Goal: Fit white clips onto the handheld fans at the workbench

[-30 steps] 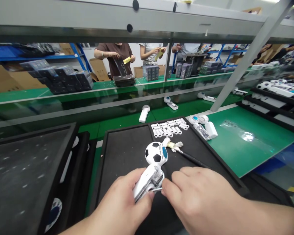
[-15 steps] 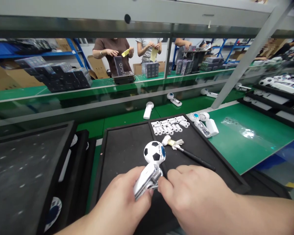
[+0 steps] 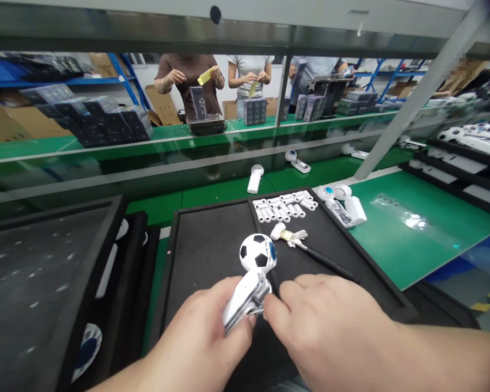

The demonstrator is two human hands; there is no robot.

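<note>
My left hand (image 3: 206, 326) is closed around the handle of a small handheld fan (image 3: 253, 288), tilted up over the black tray. Its round head has a black-and-white football pattern with a blue piece on the right side. The handle's right side is open, showing parts inside. My right hand (image 3: 322, 321) is closed, thumb and forefinger pressed together against that open side; whatever they pinch is hidden. Beyond the hands lies a black-handled mallet (image 3: 326, 261), its head wrapped in white material. Several small white slotted plates (image 3: 283, 209) lie in rows at the tray's far end.
The black tray (image 3: 212, 234) sits beneath my hands. Stacked trays (image 3: 118, 218) holding fan parts stand left, others (image 3: 465, 169) right. Two opened fans (image 3: 343, 207) lie beside the tray; several more rest on the green belt (image 3: 212, 188). Co-workers (image 3: 191, 81) handle boxes across the line. A slanted post (image 3: 412, 98) rises right.
My view has shifted slightly. Both hands and the fan keep nearly the same pose. Across the line, a co-worker's hand has lifted off a box while the other holds yellow paper.
</note>
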